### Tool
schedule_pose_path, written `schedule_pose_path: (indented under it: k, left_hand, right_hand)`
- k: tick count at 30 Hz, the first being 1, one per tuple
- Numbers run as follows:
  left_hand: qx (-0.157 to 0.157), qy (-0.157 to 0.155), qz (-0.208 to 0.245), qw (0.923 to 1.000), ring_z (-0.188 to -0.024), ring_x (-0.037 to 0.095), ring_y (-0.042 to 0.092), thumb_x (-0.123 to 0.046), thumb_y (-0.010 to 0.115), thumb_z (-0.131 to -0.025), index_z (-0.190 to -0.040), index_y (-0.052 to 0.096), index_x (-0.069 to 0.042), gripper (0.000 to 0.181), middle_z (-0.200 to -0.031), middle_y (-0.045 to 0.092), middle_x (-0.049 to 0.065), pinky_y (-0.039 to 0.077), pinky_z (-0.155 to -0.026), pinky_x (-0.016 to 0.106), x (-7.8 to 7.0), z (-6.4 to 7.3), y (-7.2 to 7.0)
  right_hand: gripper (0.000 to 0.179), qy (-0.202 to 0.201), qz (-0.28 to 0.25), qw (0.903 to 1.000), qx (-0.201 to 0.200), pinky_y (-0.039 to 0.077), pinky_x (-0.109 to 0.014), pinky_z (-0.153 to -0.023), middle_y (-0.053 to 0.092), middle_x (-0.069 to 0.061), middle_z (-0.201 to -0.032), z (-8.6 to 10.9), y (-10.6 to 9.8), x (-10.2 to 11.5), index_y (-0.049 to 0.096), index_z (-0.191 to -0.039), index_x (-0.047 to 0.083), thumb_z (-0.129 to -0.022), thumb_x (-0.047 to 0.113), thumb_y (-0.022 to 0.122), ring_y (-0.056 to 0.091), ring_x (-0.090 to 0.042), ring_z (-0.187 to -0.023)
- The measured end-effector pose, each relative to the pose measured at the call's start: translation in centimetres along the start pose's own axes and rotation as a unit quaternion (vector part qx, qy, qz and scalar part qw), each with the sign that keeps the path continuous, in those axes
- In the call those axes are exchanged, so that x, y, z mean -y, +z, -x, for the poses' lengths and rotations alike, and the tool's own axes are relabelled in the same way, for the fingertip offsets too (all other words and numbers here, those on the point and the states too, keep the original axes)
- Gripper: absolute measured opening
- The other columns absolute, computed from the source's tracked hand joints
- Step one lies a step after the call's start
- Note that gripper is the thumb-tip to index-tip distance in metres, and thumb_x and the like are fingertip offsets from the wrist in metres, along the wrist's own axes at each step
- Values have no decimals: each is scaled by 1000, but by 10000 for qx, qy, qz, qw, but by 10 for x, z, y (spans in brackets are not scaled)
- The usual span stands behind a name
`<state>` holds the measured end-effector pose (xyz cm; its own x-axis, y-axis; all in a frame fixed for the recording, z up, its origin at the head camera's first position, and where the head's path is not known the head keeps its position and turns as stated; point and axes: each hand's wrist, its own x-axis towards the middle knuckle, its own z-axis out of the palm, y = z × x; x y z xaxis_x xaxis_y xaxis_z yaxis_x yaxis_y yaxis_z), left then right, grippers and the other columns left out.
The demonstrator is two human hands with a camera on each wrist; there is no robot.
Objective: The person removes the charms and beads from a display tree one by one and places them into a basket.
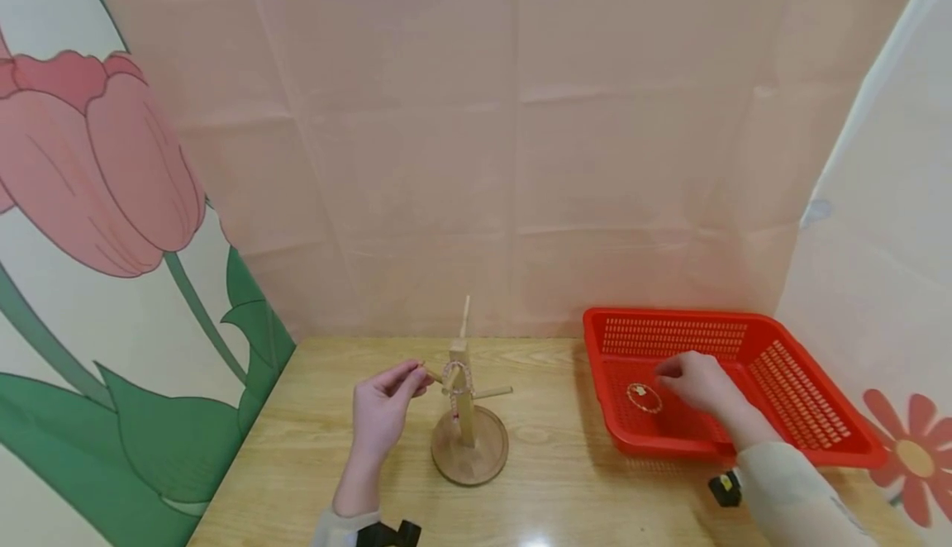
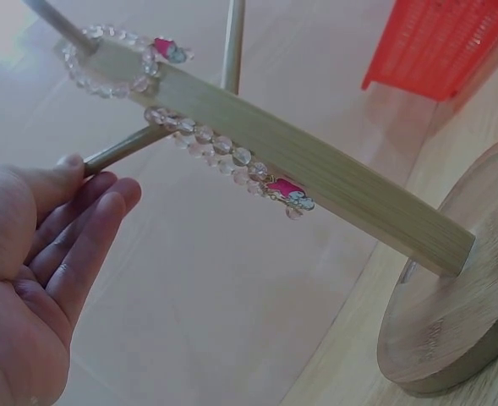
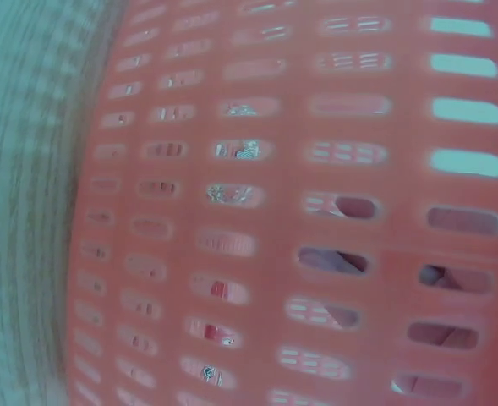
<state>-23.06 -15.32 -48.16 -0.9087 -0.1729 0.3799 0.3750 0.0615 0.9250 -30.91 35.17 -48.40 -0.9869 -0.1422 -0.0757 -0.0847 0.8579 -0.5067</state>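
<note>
Beaded bracelets point(image 2: 222, 145) hang on the wooden stand point(image 1: 466, 425); another bracelet point(image 1: 640, 391) lies in the red basket point(image 1: 673, 313).
Left hand point(image 1: 385, 402) pinches one peg point(image 2: 128, 150); right hand point(image 1: 697, 379) is partly bent above the basket, its hold I cannot tell. Pulling the peg down could let bracelets slide off. No writing is readable.

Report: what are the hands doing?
Left hand pinches wooden peg. Right hand in red basket, near bracelet. Two bracelets on stand. Basket wall obscures right-wrist view.

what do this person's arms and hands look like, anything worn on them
The left hand and right hand are both ungloved. Pale cream sleeves end near the wrists, where each arm has a small black device.
</note>
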Motion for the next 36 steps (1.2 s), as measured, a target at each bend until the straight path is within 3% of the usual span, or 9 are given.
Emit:
schedule_pose_path:
  k: [26,36]
  left_hand:
    - [-78,-51,107,9999,-85,18,80,-2,77,-99,-110,79,8,15,-99,79,22,67,-78,33,1,0,-1]
    - [-36,59,66,10000,-86,18,80,-4,77,-99,-110,79,7,16,-98,80,21,67,-77,32,3,0,-1]
  right_hand:
    - [26,-27,-237,9997,5,65,-56,-84,77,-19,-111,2,0,-2,78,-121,-1,-100,13,75,73,-31,-96]
    - [27,-1,-262,9997,28,65,-56,-84,77,-22,-112,3,-3,-1,77,-122,-3,-100,13,75,72,-33,-96]
